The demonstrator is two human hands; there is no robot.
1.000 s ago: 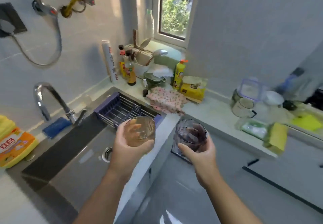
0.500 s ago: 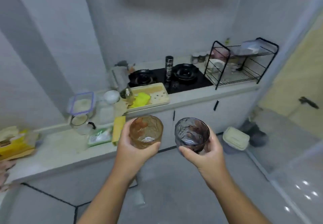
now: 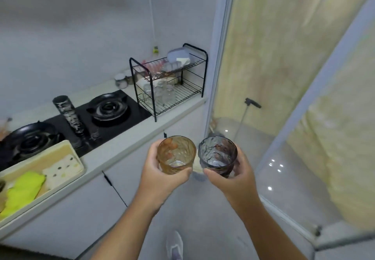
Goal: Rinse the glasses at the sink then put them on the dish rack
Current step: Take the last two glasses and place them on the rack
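my left hand (image 3: 162, 175) grips the amber glass (image 3: 175, 154), my right hand (image 3: 233, 178) the grey glass (image 3: 217, 154); i carry both level toward the dish rack (image 3: 169, 89) at the counter's far end.

amber textured glass (image 3: 175, 154) | smoky grey textured glass (image 3: 217, 154) | black wire dish rack (image 3: 172, 83)

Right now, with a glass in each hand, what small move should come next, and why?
Probably step toward the dish rack and bring the amber glass to its lower shelf. The left hand and right hand each hold a glass, the other being the dark glass, well short of the rack, where free wire shows beside the clear glasses.
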